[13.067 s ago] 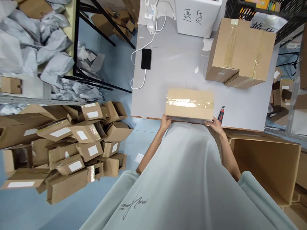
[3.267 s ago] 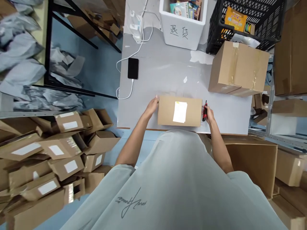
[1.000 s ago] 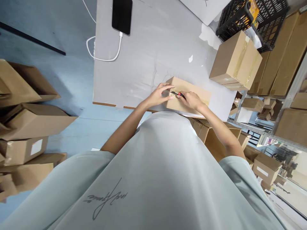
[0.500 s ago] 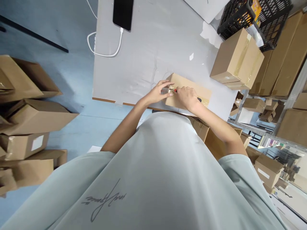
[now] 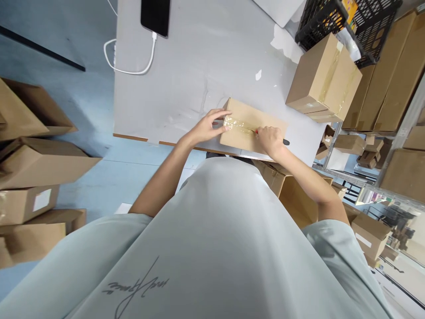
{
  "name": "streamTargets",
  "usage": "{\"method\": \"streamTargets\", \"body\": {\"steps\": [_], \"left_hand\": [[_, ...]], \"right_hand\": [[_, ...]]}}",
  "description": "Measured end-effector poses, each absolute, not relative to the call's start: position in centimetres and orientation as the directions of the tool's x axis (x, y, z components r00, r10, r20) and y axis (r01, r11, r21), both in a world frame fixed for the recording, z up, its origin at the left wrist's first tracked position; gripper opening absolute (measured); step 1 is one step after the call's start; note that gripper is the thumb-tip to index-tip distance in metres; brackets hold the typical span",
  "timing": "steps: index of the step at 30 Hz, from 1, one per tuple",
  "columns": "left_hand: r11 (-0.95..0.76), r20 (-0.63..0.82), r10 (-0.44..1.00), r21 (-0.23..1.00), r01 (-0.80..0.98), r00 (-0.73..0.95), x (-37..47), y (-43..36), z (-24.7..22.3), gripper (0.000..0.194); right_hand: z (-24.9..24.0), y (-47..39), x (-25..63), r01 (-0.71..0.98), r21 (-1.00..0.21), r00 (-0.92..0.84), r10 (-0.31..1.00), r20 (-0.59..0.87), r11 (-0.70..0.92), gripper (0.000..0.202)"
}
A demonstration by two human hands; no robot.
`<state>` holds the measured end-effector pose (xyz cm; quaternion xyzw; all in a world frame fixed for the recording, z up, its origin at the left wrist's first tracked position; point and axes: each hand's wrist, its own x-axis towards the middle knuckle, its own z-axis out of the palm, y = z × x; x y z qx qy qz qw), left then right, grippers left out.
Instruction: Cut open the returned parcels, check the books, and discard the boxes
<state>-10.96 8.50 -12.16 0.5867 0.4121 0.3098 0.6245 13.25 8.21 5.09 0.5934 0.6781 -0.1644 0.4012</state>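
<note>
A small taped cardboard box (image 5: 244,111) lies on the grey table near its front edge. My left hand (image 5: 207,127) grips the box's left end, with the thumb on the near side of the tape and the fingers on the far side. My right hand (image 5: 270,139) is closed around a utility knife (image 5: 286,142) over the right part of the box. A red bit of the knife shows at the front of the fist and its black end sticks out behind; the blade is too small to make out. Clear tape (image 5: 239,124) runs along the box's middle seam.
A larger taped carton (image 5: 327,79) stands to the right, beside a black plastic crate (image 5: 375,40). A phone (image 5: 155,17) with a white cable (image 5: 133,72) lies at the back left. Open cartons (image 5: 49,161) fill the floor at left; another open carton (image 5: 295,199) sits below the table.
My right hand has moved with the knife along the seam, from beside my left hand to the box's right part. My left hand stays at the left end. The view has shifted slightly.
</note>
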Motion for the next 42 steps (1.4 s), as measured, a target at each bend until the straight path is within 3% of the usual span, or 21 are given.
{"method": "streamTargets", "body": {"steps": [11,17,22,28,30,32,36,39,42], "left_hand": [[0.193,-0.232,0.893,0.971,0.138,0.387,-8.7,7.1,-12.5,0.076],[0.258,-0.306,0.908,0.947,0.191,0.286,-8.1,6.3,-12.4,0.086],[0.316,-0.349,0.917,0.931,0.185,0.192,-7.4,6.1,-12.2,0.083],[0.357,-0.377,0.922,0.914,0.192,0.083,-6.8,5.9,-11.8,0.077],[0.356,-0.377,0.923,0.909,0.215,0.069,-7.1,5.9,-11.6,0.074],[0.342,-0.364,0.930,0.905,0.253,0.047,-7.8,6.0,-11.4,0.073],[0.329,-0.340,0.940,0.882,0.337,-0.026,-9.8,6.1,-11.0,0.085],[0.358,-0.352,0.932,0.853,0.379,-0.089,-11.5,6.4,-11.1,0.101],[0.367,-0.343,0.930,0.836,0.408,-0.133,-12.5,7.2,-11.8,0.108]], "right_hand": [[7.1,3.5,28.6,0.921,0.362,0.180,0.671,-0.720,0.142,0.044],[6.3,3.3,32.1,0.943,0.295,0.122,0.662,-0.740,0.156,0.045],[4.3,3.5,36.5,0.980,0.127,-0.011,0.678,-0.735,0.153,0.042],[-3.7,2.3,42.1,0.927,-0.353,-0.329,0.722,-0.609,0.125,0.035],[-6.8,1.3,42.1,0.912,-0.409,-0.266,0.793,-0.549,0.023,0.031],[-9.4,0.4,41.1,0.885,-0.434,-0.091,0.853,-0.514,-0.167,0.033],[-12.8,-0.6,37.1,0.594,-0.609,0.202,0.830,-0.520,-0.526,0.041],[-13.6,-0.6,33.0,0.361,-0.673,0.231,0.761,-0.606,-0.645,0.040],[-13.0,-0.4,29.0,0.329,-0.692,0.217,0.765,-0.607,-0.643,0.047]]}}
